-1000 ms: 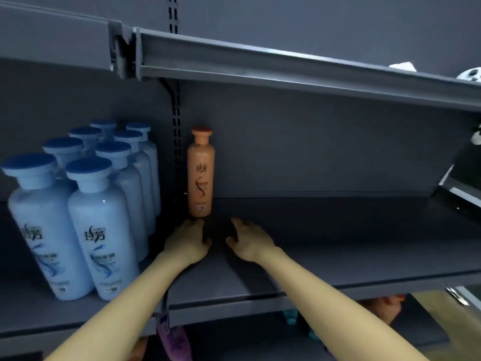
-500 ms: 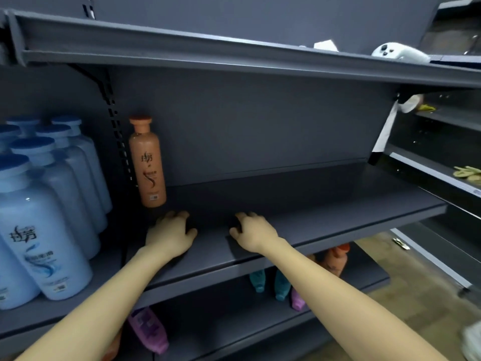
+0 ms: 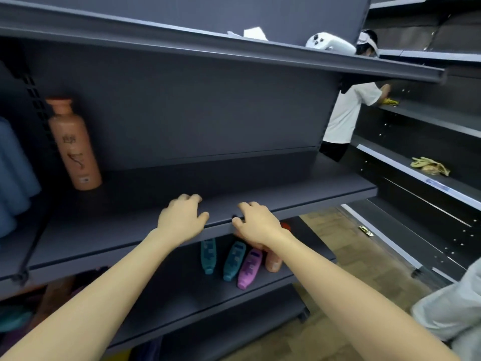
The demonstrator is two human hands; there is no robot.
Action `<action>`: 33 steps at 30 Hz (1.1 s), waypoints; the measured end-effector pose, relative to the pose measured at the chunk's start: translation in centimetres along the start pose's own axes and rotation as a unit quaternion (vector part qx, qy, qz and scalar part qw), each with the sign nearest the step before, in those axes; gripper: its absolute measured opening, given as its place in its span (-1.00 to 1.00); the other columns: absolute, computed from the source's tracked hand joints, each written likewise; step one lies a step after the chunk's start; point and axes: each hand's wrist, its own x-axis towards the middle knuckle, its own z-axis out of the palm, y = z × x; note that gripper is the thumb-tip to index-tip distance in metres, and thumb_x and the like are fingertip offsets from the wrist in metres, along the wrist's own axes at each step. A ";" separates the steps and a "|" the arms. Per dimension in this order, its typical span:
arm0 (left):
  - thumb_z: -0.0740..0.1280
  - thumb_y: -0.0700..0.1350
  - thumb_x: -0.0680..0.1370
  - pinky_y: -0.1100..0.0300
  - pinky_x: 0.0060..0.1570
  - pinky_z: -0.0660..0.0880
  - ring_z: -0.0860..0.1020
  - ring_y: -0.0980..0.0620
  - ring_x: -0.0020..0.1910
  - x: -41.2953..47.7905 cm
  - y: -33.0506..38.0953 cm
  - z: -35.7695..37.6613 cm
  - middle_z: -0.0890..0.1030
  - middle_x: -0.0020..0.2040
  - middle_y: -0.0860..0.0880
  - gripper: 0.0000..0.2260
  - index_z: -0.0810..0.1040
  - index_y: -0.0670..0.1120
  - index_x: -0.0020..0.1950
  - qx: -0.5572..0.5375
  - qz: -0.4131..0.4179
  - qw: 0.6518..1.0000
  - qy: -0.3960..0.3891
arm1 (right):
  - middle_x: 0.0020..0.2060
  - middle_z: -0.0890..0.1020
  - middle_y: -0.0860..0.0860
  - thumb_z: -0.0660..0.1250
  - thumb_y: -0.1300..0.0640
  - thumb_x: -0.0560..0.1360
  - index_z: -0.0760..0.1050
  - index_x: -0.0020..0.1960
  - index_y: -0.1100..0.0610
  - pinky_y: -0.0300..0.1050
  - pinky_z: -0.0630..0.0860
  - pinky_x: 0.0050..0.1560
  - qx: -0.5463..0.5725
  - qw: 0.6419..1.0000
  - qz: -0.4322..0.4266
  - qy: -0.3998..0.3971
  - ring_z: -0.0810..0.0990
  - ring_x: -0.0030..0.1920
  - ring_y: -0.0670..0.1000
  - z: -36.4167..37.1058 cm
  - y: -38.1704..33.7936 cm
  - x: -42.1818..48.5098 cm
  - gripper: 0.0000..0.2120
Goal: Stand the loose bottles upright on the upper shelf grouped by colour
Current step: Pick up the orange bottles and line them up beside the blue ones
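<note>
left hand [image 3: 182, 217], right hand [image 3: 256, 222] empty, loosely curled, at upper shelf [image 3: 260, 178] edge

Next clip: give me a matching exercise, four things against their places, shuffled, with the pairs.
1 left hand
2 purple bottle
3 white controller
4 person in a white shirt

A lying on the lower shelf
B on the top shelf
C beyond the shelving's right end
D resting on the upper shelf near its front edge

Pairs: 1-D, 2-A, 3-B, 4-C
</note>
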 end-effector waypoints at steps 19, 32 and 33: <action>0.19 0.03 0.57 0.00 0.11 0.42 0.42 -0.13 0.24 -4.8 15.3 11.4 0.43 0.28 -0.10 -0.62 0.36 -0.06 0.35 -0.012 0.022 0.995 -0.092 | 0.25 0.43 0.18 0.13 -0.05 0.58 0.30 0.39 0.14 0.11 0.43 0.18 -0.009 0.997 0.059 -0.044 0.41 0.24 0.24 2.0 16.6 -7.3 -0.55; 0.19 0.06 0.58 0.00 0.12 0.43 0.42 -0.14 0.24 -2.5 13.9 18.8 0.43 0.27 -0.10 -0.63 0.35 -0.06 0.34 0.005 0.025 0.982 -0.188 | 0.29 0.41 0.15 0.13 -0.06 0.59 0.27 0.39 0.13 0.10 0.41 0.25 0.015 0.987 0.119 -0.108 0.38 0.30 0.19 7.7 19.5 -6.0 -0.56; 0.19 0.06 0.58 0.00 0.11 0.42 0.41 -0.15 0.24 -2.2 13.7 19.4 0.43 0.27 -0.10 -0.63 0.34 -0.07 0.33 0.009 0.025 0.981 -0.194 | 0.30 0.40 0.15 0.13 -0.05 0.59 0.27 0.40 0.13 0.10 0.41 0.25 0.018 0.986 0.121 -0.112 0.38 0.30 0.19 8.3 19.6 -5.8 -0.56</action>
